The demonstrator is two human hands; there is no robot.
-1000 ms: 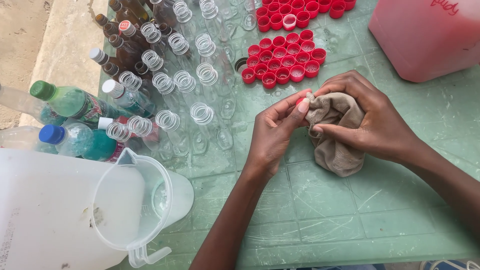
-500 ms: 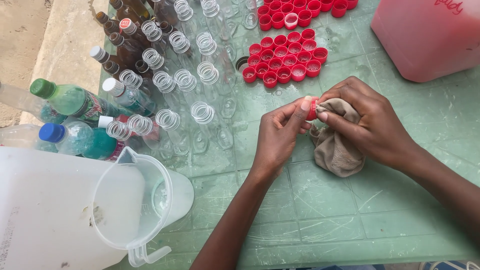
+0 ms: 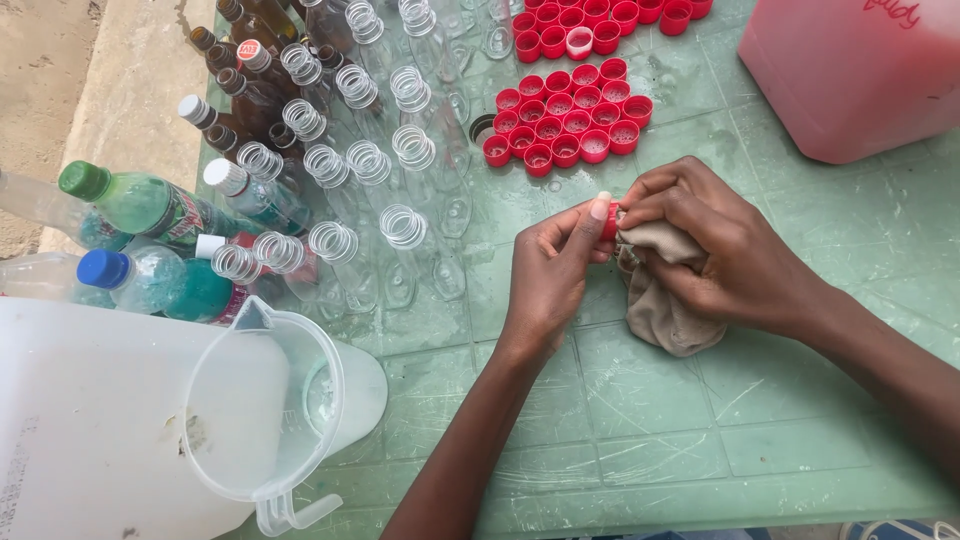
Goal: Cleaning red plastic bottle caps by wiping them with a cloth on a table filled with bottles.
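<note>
My left hand [image 3: 555, 270] pinches a small red bottle cap [image 3: 609, 222] between thumb and fingertips. My right hand [image 3: 720, 250] grips a beige cloth [image 3: 665, 305] and presses its bunched end against the cap. Both hands hover just above the pale green table [image 3: 640, 440]. Most of the cap is hidden by fingers and cloth. A cluster of red caps [image 3: 565, 125] lies open side up just beyond my hands.
Several open clear bottles [image 3: 400, 225] stand in rows at the left, with dark capped bottles [image 3: 250, 85] behind. Green and blue capped bottles [image 3: 150, 245] lie at the far left. A clear plastic jug [image 3: 275, 410] and white container [image 3: 90, 430] sit front left, a pink canister [image 3: 860, 75] back right.
The cloth has been bunched tighter against the red cap, which now shows between my fingertips. Both hands stayed in nearly the same place.
</note>
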